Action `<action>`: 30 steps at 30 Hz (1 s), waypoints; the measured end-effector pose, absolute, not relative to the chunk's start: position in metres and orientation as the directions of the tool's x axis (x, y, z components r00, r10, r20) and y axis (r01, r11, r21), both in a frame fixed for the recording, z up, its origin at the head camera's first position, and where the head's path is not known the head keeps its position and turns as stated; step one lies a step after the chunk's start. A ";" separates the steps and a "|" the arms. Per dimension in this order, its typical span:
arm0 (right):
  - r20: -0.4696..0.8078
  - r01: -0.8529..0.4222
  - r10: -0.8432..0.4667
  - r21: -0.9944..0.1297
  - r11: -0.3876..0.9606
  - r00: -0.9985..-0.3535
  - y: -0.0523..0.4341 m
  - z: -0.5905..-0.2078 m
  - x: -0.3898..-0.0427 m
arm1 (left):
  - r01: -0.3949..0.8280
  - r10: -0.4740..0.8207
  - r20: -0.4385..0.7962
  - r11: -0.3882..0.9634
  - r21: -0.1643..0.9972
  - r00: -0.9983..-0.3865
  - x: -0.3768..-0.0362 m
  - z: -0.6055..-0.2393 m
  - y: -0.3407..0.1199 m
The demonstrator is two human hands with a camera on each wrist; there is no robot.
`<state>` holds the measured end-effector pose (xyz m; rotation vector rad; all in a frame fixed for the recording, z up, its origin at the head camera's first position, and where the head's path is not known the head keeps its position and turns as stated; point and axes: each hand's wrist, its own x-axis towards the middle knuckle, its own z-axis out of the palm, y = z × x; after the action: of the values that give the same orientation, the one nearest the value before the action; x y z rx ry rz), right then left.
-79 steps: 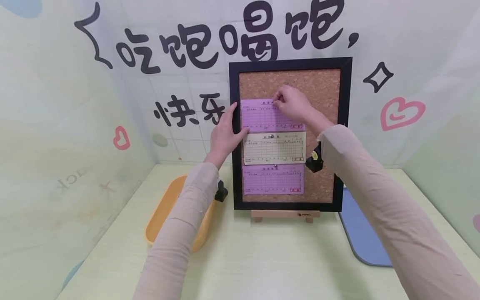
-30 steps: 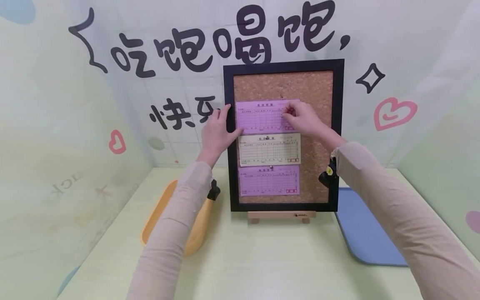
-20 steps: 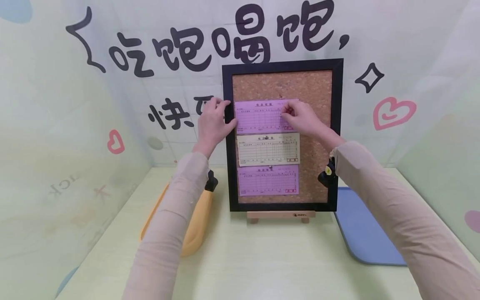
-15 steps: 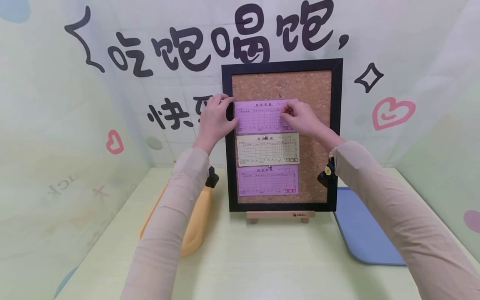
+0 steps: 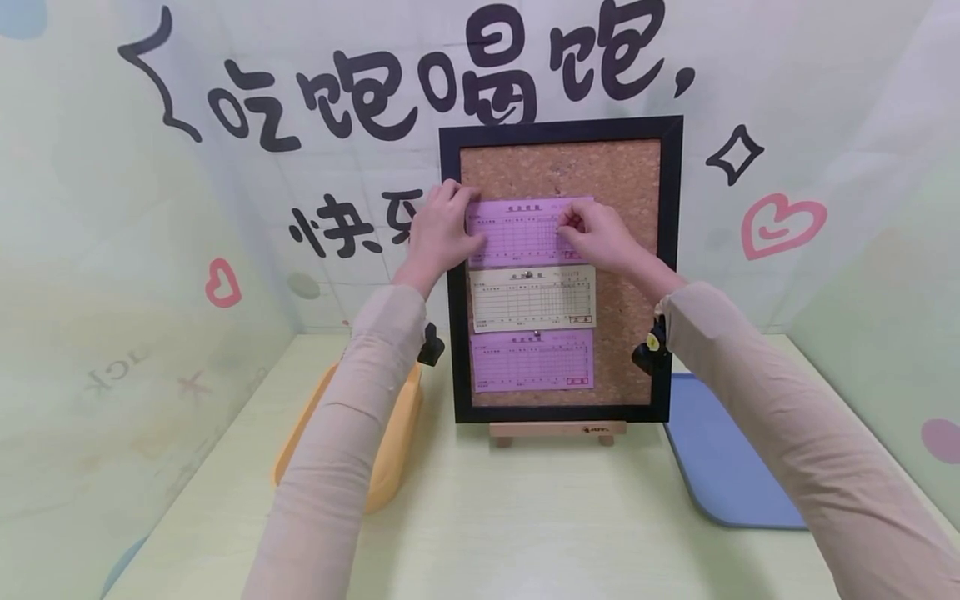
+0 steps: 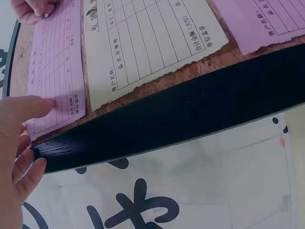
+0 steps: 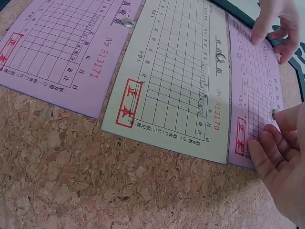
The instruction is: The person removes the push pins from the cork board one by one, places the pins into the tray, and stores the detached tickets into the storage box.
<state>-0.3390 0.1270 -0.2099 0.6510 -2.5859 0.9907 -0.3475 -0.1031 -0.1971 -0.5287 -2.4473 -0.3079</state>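
A black-framed corkboard [image 5: 622,350] stands upright with three receipt slips in a column. At its top purple slip [image 5: 517,233], my right hand [image 5: 600,237] pinches a small silvery pushpin [image 7: 273,113] between thumb and index fingertip, close to the slip's right part. My left hand [image 5: 442,225] spans the frame's left side; its thumb [image 6: 40,107] presses the same slip near its left edge, and the fingers reach its upper corner. Below, a cream slip [image 5: 532,304] and another purple slip [image 5: 528,362] each carry a metal pin at the title.
A small wooden easel [image 5: 558,429] supports the board on the pale table [image 5: 525,517]. An orange tray [image 5: 393,450] lies to the left, partly behind the left sleeve. On the right is a blue mat [image 5: 731,475]. A printed wall [image 5: 360,167] rises behind.
My right hand has shifted from the top slip's title toward its right part. My left hand has moved from the frame's side onto the slip's upper left. The head view has drifted slightly.
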 end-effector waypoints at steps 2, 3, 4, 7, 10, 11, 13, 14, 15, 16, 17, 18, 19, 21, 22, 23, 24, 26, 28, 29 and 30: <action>0.421 -0.509 -0.306 -0.553 0.660 -0.854 0.127 -0.210 -0.339 | 0.440 0.296 0.610 0.892 0.099 -0.736 -0.348 -0.197 -0.103; 0.422 -0.510 -0.307 -0.551 0.660 -0.853 0.127 -0.210 -0.339 | 0.440 0.293 0.610 0.892 0.102 -0.736 -0.348 -0.197 -0.103; 0.424 -0.512 -0.308 -0.549 0.661 -0.852 0.127 -0.209 -0.339 | 0.443 0.292 0.614 0.890 0.106 -0.734 -0.348 -0.197 -0.103; 0.425 -0.513 -0.309 -0.545 0.663 -0.851 0.127 -0.209 -0.338 | 0.453 0.285 0.626 0.883 0.122 -0.725 -0.347 -0.197 -0.103; 0.423 -0.511 -0.308 -0.544 0.666 -0.852 0.127 -0.209 -0.338 | 0.488 0.287 0.654 0.861 0.143 -0.700 -0.347 -0.197 -0.103; 0.420 -0.508 -0.307 -0.547 0.665 -0.854 0.127 -0.209 -0.338 | 0.503 0.290 0.665 0.851 0.149 -0.688 -0.348 -0.198 -0.103; 0.416 -0.506 -0.307 -0.549 0.665 -0.856 0.127 -0.210 -0.338 | 0.534 0.294 0.685 0.830 0.163 -0.666 -0.348 -0.198 -0.103; 0.417 -0.507 -0.309 -0.547 0.666 -0.855 0.127 -0.210 -0.339 | 0.551 0.296 0.693 0.817 0.173 -0.657 -0.348 -0.198 -0.102; 0.417 -0.508 -0.309 -0.548 0.665 -0.854 0.127 -0.210 -0.339 | 0.565 0.299 0.696 0.804 0.184 -0.652 -0.348 -0.197 -0.102; 0.420 -0.511 -0.311 -0.544 0.665 -0.852 0.127 -0.210 -0.339 | 0.579 0.302 0.697 0.791 0.199 -0.651 -0.348 -0.197 -0.102; 0.422 -0.513 -0.312 -0.542 0.666 -0.851 0.126 -0.210 -0.338 | 0.588 0.304 0.692 0.780 0.213 -0.654 -0.347 -0.196 -0.102; 0.425 -0.517 -0.315 -0.537 0.667 -0.849 0.126 -0.210 -0.338 | 0.598 0.306 0.685 0.766 0.235 -0.661 -0.347 -0.196 -0.101; 0.428 -0.519 -0.316 -0.533 0.668 -0.847 0.126 -0.210 -0.338 | 0.606 0.309 0.677 0.754 0.253 -0.668 -0.346 -0.195 -0.101; 0.430 -0.521 -0.317 -0.533 0.667 -0.845 0.126 -0.210 -0.337 | 0.617 0.318 0.659 0.734 0.285 -0.682 -0.345 -0.195 -0.101; 0.429 -0.520 -0.316 -0.535 0.666 -0.846 0.126 -0.210 -0.337 | 0.619 0.321 0.651 0.728 0.295 -0.688 -0.345 -0.195 -0.101; 0.428 -0.518 -0.315 -0.537 0.665 -0.847 0.126 -0.210 -0.336 | 0.619 0.322 0.647 0.726 0.300 -0.692 -0.344 -0.195 -0.101; 0.426 -0.516 -0.313 -0.539 0.665 -0.849 0.127 -0.210 -0.336 | 0.619 0.321 0.644 0.723 0.307 -0.694 -0.344 -0.195 -0.101; 0.422 -0.512 -0.309 -0.549 0.661 -0.852 0.127 -0.210 -0.336 | 0.617 0.316 0.649 0.726 0.305 -0.693 -0.343 -0.195 -0.102; 0.421 -0.510 -0.308 -0.553 0.659 -0.854 0.128 -0.210 -0.335 | 0.618 0.309 0.659 0.725 0.304 -0.686 -0.342 -0.195 -0.102; 0.422 -0.511 -0.309 -0.552 0.659 -0.853 0.128 -0.210 -0.335 | 0.621 0.305 0.668 0.724 0.300 -0.679 -0.341 -0.195 -0.103; 0.422 -0.513 -0.310 -0.551 0.658 -0.852 0.128 -0.211 -0.335 | 0.621 0.302 0.675 0.726 0.296 -0.674 -0.341 -0.195 -0.103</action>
<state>-0.3350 0.1279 -0.2106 0.6588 -2.5859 0.9904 -0.3414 -0.1030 -0.1952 -0.6964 -2.3203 -0.6899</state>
